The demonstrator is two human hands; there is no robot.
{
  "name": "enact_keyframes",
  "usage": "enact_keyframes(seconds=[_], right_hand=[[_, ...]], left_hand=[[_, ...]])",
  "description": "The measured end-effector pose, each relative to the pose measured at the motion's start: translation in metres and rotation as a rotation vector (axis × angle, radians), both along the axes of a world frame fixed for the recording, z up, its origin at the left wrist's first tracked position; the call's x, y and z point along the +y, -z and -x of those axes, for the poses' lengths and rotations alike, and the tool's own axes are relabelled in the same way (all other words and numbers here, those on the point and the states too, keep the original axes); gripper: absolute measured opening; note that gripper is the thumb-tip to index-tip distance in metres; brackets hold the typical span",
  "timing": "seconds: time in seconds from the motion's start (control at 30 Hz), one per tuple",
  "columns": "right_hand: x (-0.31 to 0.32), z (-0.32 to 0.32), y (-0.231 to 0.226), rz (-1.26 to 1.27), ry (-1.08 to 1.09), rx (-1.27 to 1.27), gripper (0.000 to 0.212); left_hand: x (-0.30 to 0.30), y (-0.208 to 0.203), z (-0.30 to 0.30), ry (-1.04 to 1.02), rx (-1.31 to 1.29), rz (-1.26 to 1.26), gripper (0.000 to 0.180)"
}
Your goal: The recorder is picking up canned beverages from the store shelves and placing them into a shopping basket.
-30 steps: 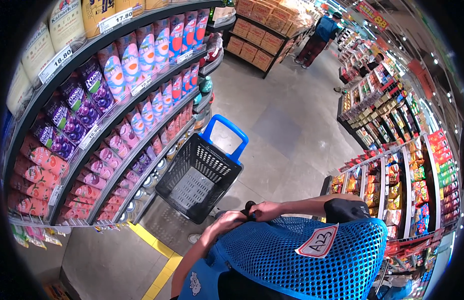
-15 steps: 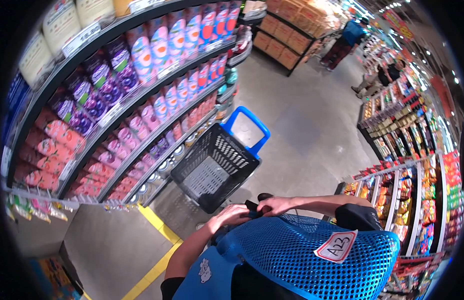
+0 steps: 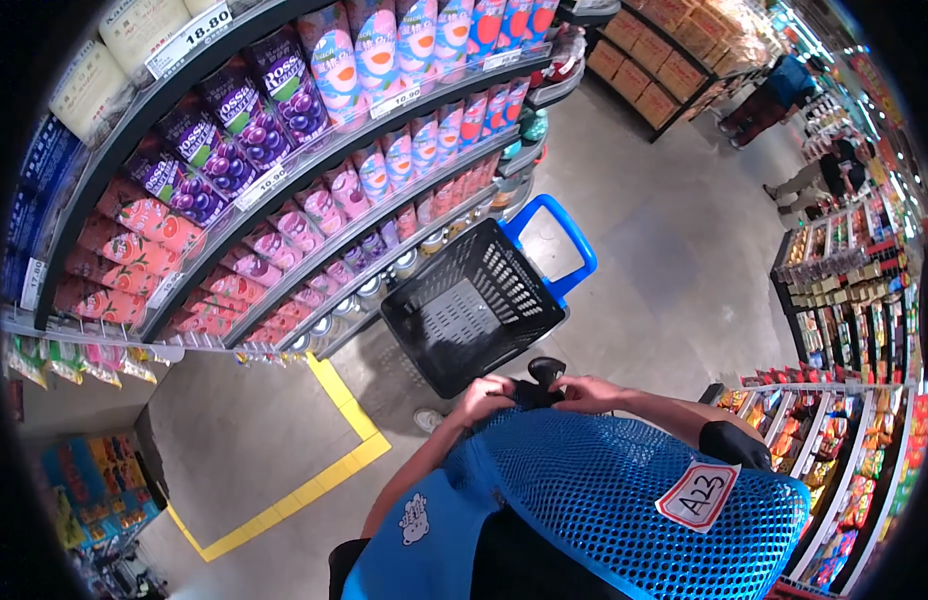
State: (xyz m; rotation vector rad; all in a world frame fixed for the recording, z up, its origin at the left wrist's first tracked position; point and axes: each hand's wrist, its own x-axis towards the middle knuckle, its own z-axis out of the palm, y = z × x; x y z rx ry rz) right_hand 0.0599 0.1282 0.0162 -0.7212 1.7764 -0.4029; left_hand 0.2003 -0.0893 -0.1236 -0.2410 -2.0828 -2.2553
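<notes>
Both my hands are at my waist, in front of the blue mesh vest (image 3: 624, 470) I wear. The fingers of my left hand (image 3: 484, 398) are curled at one end of a small black object (image 3: 534, 394), whose kind I cannot make out. At its other side my right hand (image 3: 590, 393) is closed, fingertips pressed together against it. Just beyond my hands stands a black plastic shopping basket (image 3: 459, 310), with slotted walls and a raised blue handle (image 3: 574, 240). Neither hand touches it. Nothing shows inside the basket.
A curved shelf (image 3: 284, 185) of pink and purple drink cartons runs along the left. Snack racks (image 3: 834, 450) stand at the right. Farther off are stacked boxes (image 3: 654, 60) and two people, one in blue (image 3: 784, 85). Yellow tape (image 3: 349, 400) marks the floor.
The view has shifted, so shelf, basket and people sit farther right in it. My hands stay together at my waist around the black object.
</notes>
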Motion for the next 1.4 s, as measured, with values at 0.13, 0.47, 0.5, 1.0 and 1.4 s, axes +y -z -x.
enact_keyframes(seconds=[0.13,0.47,0.5,1.0,1.4], right_hand=[[0.021,0.023,0.022,0.103,0.160,-0.178,0.027],[-0.030,0.045,0.002,0.160,-0.354,0.223,0.021],[-0.034,0.050,-0.001,0.035,-0.417,0.257,0.023],[-0.053,0.207,0.035,0.355,0.062,0.948,0.048],[-0.037,0.290,0.174,0.257,0.357,0.786,0.053]], left_hand=[[-0.012,-0.030,0.006,0.053,-0.467,-0.201,0.014],[-0.032,-0.066,0.006,0.017,-0.670,0.395,0.029],[-0.032,-0.067,0.009,0.009,-0.677,0.395,0.029],[-0.009,-0.033,0.014,-0.193,-0.367,0.944,0.015],[-0.010,-0.005,-0.003,-0.404,-0.694,-0.396,0.026]])
